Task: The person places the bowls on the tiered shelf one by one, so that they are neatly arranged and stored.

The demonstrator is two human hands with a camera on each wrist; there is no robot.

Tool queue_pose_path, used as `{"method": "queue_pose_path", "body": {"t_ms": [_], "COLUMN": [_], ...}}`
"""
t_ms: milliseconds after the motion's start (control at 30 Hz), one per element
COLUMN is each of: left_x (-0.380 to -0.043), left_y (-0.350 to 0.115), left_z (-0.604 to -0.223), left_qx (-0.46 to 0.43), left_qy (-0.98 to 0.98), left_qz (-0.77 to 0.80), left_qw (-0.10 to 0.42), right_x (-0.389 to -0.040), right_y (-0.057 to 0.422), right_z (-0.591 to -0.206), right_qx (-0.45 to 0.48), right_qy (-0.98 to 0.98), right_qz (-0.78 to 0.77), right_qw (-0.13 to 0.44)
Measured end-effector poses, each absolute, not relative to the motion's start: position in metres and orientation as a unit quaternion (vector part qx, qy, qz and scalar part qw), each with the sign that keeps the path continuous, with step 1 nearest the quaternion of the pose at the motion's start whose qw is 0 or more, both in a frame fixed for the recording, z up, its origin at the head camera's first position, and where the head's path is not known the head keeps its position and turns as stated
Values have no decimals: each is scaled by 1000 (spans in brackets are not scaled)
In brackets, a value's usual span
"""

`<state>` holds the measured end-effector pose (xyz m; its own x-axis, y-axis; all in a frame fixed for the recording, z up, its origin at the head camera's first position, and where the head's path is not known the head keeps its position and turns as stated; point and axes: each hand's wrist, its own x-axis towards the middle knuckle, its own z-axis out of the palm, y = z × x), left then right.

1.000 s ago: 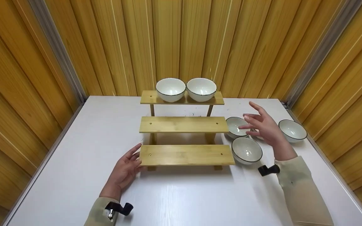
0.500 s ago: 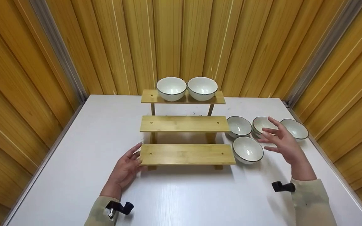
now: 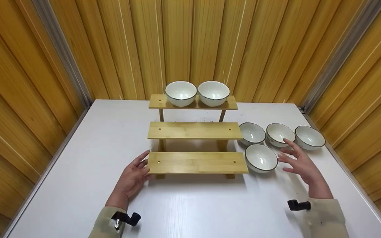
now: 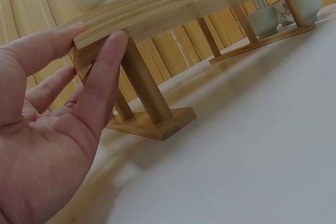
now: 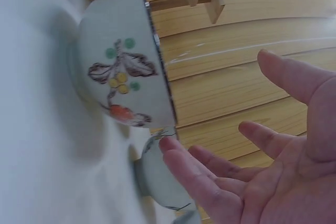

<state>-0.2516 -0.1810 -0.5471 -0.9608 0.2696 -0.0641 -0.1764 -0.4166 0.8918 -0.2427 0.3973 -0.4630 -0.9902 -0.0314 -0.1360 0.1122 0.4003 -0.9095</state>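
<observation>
Wooden stand: three tiers (image 3: 197, 130), set near mid-desk (image 3: 184, 206), well in from the near edge.
Top tier (image 3: 155, 101): carries left upper bowl (image 3: 181, 94) and right upper bowl (image 3: 214, 94), side by side, upright; middle tier and lowest tier (image 3: 195, 162) bare.
Bowls on desk: four, upright, right of the stand; inner bowl (image 3: 252, 133), central bowl (image 3: 279, 133) and outer bowl (image 3: 309, 137) in a row, the last by the desk's right edge; front bowl (image 3: 261, 158) beside the lowest tier's right end.
Left hand (image 3: 131, 178): thumb and fingers pinching the lowest tier's left end.
Right hand (image 3: 299, 163): fingers spread, holding nothing, just beside the front bowl; contact cannot be told.
Step in hand: judged a right-handed reach for a bowl, the left bracing the stand.
Next move calls for: in my judgement, thumb and fingers set about the front bowl's rim, clear of its neighbours.
Markings: painted leaves and fruit (image 5: 121, 82) on the nearest bowl, right wrist view; no brand, label or writing legible.
</observation>
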Motion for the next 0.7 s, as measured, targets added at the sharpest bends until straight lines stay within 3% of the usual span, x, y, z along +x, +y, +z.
{"method": "queue_pose_path", "body": {"t_ms": [700], "left_x": [-251], "left_y": [-182], "left_z": [-547], "left_qx": [50], "left_qy": [527], "left_qz": [838], "left_qw": [134], "right_x": [-256], "right_y": [384], "right_z": [-512], "right_qx": [12], "right_qy": [801], "right_qz": [-583], "right_qw": [132]}}
